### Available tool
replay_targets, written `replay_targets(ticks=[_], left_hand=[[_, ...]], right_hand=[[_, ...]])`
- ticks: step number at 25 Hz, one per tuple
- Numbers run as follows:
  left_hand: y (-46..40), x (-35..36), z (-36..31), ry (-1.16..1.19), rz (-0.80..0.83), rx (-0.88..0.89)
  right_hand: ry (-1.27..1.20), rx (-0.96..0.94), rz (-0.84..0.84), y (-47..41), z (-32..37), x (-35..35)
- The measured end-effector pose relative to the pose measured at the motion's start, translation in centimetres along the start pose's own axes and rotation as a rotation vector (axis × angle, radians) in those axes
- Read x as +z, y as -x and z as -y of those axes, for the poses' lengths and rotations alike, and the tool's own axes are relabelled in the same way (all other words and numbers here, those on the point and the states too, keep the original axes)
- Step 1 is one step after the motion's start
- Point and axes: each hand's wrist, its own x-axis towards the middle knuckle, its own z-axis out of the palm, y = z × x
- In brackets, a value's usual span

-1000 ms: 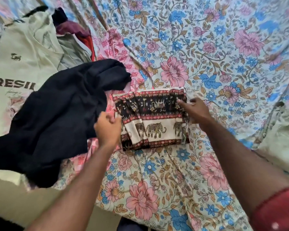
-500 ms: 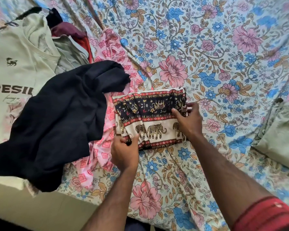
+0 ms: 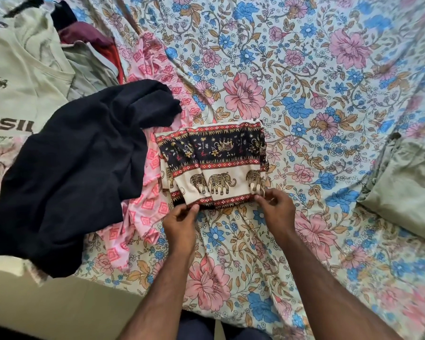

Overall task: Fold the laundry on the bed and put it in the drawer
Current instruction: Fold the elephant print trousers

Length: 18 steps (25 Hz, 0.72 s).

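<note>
Both forearms reach forward, left hand (image 3: 179,223) and right hand (image 3: 276,209) pinching (fingers curled) side by side

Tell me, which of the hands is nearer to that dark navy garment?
Left. The left hand pinches the elephant-print cloth at its near left corner, just right of the dark navy garment. The right hand pinches the near right corner, farther away.

Person, head-camera view: two bare forearms entering from the bottom edge, left hand (image 3: 179,225) and right hand (image 3: 276,212), both bare, no rings, watch or bands visible. No sleeve shows on either arm. Dark navy garment (image 3: 199,327) on the lower body, bottom centre, detail indistinct.
</note>
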Motion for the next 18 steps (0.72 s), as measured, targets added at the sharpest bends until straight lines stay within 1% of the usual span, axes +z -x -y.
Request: replay_targets(ticks=[3,4,6,8,9,10,11,13,14,16,18], left_hand=[[-0.6,-2.6,-1.1,0.337,0.087,-0.139],[-0.8,-3.6,-1.3,0.424,0.133,-0.168],[-1.2,-5.1,-1.5,0.528,0.242,-0.189],[-1.6,-6.0,-1.4,0.514,0.362,-0.189],[-2.0,-6.6,-1.3,0.443,0.416,-0.178],[-2.3,-7.1,-1.3,0.317,0.45,-0.153],[-2.7,-7.7,-1.2,0.141,0.444,-0.112],[-3.7,-9.3,-1.1,-0.192,0.339,-0.01],[-4.1,-10.1,-1.2,-0.307,0.29,0.04],[-4.8,-11.2,-1.3,-0.472,0.252,0.145],[-4.9,-11.5,-1.4,-0.6,0.233,0.24]], right_hand=[[-0.425,0.068,0.03,0.3,0.5,-1.7],[-0.525,0.077,0.049,0.4,0.5,-2.4],[-0.628,0.07,0.071,0.3,0.5,-3.5],[-0.659,0.054,0.089,0.0,0.5,-4.4],[-0.634,0.051,0.1,-0.2,0.4,-4.7],[-0.574,0.046,0.118,-0.5,0.4,-5.1],[-0.472,0.03,0.145,-0.8,0.1,-5.5],[-0.253,0.02,0.179,-1.7,-0.6,-6.3],[-0.19,0.035,0.188,-2.2,-0.9,-6.8],[-0.124,0.048,0.235,-3.4,-0.6,-8.0],[-0.052,0.005,0.283,-4.4,0.0,-9.3]])
